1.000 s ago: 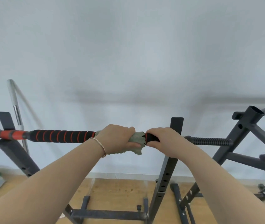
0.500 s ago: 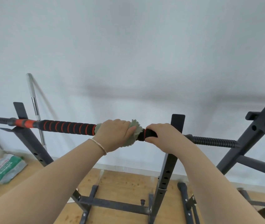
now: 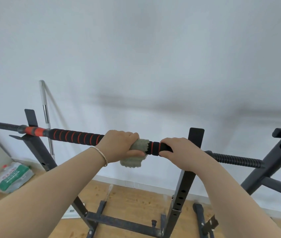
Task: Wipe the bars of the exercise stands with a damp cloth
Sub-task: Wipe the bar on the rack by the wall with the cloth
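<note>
A black foam-covered bar with red stripes (image 3: 75,136) lies across two black stand uprights (image 3: 185,186). My left hand (image 3: 119,145) grips a pale green cloth (image 3: 137,152) wrapped round the middle of the bar, and a fold of the cloth hangs below the hand. My right hand (image 3: 179,149) grips the bar's foam just to the right of the cloth. The bar's threaded right end (image 3: 235,159) and its orange left section (image 3: 33,130) stick out past the stands.
A second black exercise stand (image 3: 273,162) rises at the right. A white and chrome pole (image 3: 45,114) leans on the wall behind the left upright (image 3: 36,148). A green and white bag (image 3: 12,176) lies on the wooden floor (image 3: 132,200) at the left.
The view has swung to the left and down. My left hand has turned the cloth round the bar, so more of it hangs below, and a short stretch of foam shows between my hands.
</note>
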`<state>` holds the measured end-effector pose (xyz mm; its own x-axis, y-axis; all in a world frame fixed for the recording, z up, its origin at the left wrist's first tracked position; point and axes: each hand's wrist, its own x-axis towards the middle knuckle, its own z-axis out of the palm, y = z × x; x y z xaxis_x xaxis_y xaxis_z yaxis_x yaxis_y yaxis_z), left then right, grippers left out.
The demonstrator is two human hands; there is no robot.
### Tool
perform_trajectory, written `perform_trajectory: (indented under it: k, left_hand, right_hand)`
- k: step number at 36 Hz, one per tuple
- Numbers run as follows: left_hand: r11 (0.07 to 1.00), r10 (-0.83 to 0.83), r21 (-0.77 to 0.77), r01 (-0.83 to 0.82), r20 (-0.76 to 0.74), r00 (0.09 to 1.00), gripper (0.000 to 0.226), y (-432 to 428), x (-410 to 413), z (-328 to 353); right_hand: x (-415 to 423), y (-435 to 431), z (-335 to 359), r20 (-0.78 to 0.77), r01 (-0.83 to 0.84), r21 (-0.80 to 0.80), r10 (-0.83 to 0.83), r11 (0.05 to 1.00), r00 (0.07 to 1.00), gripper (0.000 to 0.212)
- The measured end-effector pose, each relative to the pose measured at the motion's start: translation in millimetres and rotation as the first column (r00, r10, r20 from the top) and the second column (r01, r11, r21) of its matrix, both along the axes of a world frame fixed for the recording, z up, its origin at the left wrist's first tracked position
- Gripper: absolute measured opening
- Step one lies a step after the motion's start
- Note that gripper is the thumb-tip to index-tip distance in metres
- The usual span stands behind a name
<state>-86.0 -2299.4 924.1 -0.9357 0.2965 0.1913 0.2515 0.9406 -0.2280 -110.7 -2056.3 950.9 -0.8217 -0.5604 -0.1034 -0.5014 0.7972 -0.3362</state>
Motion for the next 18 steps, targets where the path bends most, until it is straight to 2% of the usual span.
perform_trajectory:
  k: [5,8,10,12,14,16,18]
  left_hand:
    - [0.997,0.050,0.049,-0.060,0.185,0.982,0.064,3.2,-8.2,13.2]
    - [0.980,0.128,0.095,-0.176,0.377,0.917,0.068,3.9,-16.4,23.1]
    - [0.970,0.146,0.116,-0.215,0.432,0.890,0.071,5.8,-21.7,24.4]
    - [0.976,0.151,0.093,-0.199,0.376,0.914,0.070,8.7,-21.9,19.5]
    - [0.985,0.148,0.066,-0.162,0.187,0.971,0.064,10.9,-15.5,8.4]
    - [0.986,0.145,0.083,-0.145,0.001,0.989,0.056,12.3,-7.0,-1.8]
    - [0.988,0.132,0.089,-0.124,-0.086,0.988,0.051,11.6,-1.8,-8.0]
  right_hand:
    - [-0.9,-2.7,-2.1,-0.043,0.001,0.028,0.000,1.000,0.999,0.021]
    - [3.4,-5.3,-5.7,-0.081,0.020,0.016,-0.019,1.000,0.997,0.017]
    - [7.1,-5.9,-6.1,-0.104,0.028,0.024,-0.025,0.999,0.994,0.018]
    - [9.9,-4.3,-6.5,-0.115,0.031,0.035,-0.027,0.999,0.993,0.019]
    - [12.1,-1.6,-3.2,-0.112,0.033,0.057,-0.027,0.998,0.993,0.019]
    - [15.3,-0.6,6.7,-0.038,0.026,0.013,-0.026,1.000,0.999,0.020]
    - [15.2,-7.6,18.6,0.000,0.066,0.084,-0.067,0.994,0.998,0.022]
